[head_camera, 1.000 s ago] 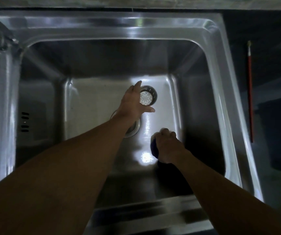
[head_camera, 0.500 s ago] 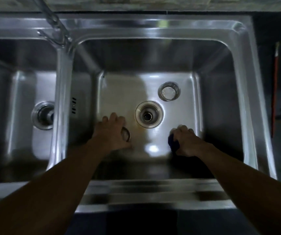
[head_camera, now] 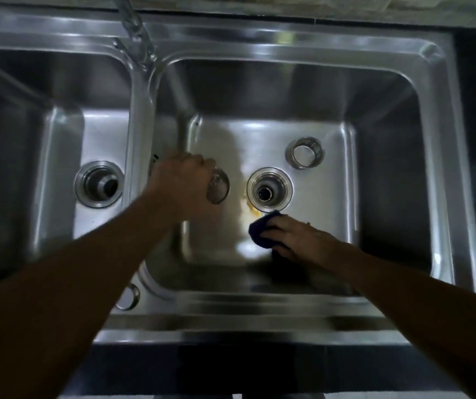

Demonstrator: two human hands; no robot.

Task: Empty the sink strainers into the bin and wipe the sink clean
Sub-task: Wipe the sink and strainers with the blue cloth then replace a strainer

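Double steel sink, R basin; ref = its open drain. L hand: fingers curled round mesh strainer, left of drain, apart from it; 2nd strainer cup upright on basin floor, just beyond-right of drain. R hand: grips dark blue cloth at drain's near edge, beside yellow residue.

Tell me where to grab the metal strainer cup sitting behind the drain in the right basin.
Pinch its rim from straight above, thumb inside, fingers outside. The strainer cup seems to stand upright, mouth open upward, clear of the drain, so nothing blocks a top approach.
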